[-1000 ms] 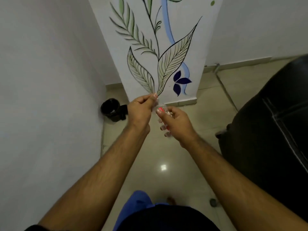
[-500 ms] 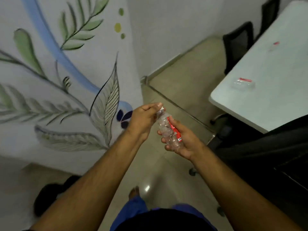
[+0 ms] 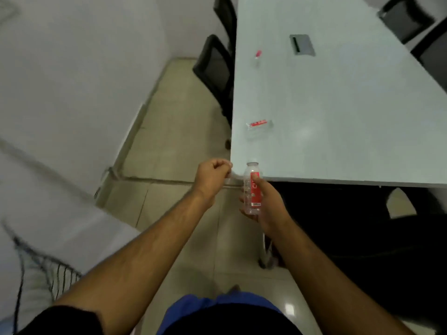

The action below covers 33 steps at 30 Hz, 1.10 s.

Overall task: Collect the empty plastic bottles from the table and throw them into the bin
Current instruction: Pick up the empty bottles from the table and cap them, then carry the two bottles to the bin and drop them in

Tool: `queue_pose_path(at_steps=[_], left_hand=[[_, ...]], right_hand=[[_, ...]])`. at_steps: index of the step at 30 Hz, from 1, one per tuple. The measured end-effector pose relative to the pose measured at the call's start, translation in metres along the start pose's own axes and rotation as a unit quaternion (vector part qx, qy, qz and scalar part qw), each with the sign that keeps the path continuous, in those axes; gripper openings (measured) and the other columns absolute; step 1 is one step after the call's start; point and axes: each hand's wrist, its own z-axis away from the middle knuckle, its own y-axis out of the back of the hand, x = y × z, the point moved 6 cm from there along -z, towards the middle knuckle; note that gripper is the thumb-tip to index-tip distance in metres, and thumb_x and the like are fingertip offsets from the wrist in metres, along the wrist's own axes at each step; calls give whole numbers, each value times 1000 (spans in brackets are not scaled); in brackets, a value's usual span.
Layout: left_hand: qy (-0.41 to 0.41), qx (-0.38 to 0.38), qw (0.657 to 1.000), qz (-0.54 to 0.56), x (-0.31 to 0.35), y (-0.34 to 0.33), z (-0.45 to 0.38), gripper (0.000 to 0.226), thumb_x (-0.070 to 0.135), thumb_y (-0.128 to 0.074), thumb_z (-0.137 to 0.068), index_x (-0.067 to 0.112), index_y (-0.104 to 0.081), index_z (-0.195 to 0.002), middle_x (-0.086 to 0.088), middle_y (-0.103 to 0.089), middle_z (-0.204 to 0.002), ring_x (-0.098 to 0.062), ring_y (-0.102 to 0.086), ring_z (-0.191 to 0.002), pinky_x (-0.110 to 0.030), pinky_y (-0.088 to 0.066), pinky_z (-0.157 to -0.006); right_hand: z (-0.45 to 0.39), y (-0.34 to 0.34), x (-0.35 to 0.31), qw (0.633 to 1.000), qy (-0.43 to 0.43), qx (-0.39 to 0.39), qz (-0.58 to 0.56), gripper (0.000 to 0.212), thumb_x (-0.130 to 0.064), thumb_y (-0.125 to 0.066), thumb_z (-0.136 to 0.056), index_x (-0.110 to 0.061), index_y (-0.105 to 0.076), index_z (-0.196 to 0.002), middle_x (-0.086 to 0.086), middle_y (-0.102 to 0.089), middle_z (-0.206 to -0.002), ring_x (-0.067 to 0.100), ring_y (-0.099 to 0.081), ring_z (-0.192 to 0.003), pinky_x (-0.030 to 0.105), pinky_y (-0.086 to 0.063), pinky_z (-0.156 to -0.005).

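Our left hand [image 3: 212, 176] is raised near the worktop [image 3: 338, 105] corner with its fingers [image 3: 221, 165] curled in; whether they pinch anything small we cannot tell. Just to its right, apart from it, our right hand [image 3: 266, 204] wraps its fingers [image 3: 262, 183] round an upright clear bottle [image 3: 252, 189] with a red label. Two more bottles lie further along the worktop: one [image 3: 258, 128] near the edge, another [image 3: 257, 58] beyond it.

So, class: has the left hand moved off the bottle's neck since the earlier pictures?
Yes. The left hand now sits apart, left of the bottle, beside the table corner.
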Motion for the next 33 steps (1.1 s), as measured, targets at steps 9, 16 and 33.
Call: queue_pose_path(at_steps=[9,16,33], left_hand=[[-59,-103,963,-240,29,-84,-176,32,29,-67,-90,12,-62,-117,-7,-66,-100,-17,-62,-79,-25,-49,-62],[-168,-161,827,-513,32,-167,-328,64,45,-67,-84,10,-49,-135,-16,-55,-129,-36,-56,-116,-45,-48,-94],[79,-527,774,-341,-11,-184,-209,47,61,-57,-90,15,-64,-94,-7,-67,-85,-21,-65,-69,-28,-52,-57]], right_hand=[[-105,14,-65,977,31,197,-77,25,-34,-60,-97,-17,-63,-115,9,-73,-104,26,-72,-92,42,-61,-81],[-201,19,-101,928,38,342,-144,22,-29,-65,-96,-15,-69,-112,9,-76,-107,26,-74,-96,42,-61,-87],[-122,5,-1,825,95,454,-323,31,-23,-50,-99,-7,-63,-122,14,-67,-102,26,-65,-90,43,-54,-82]])
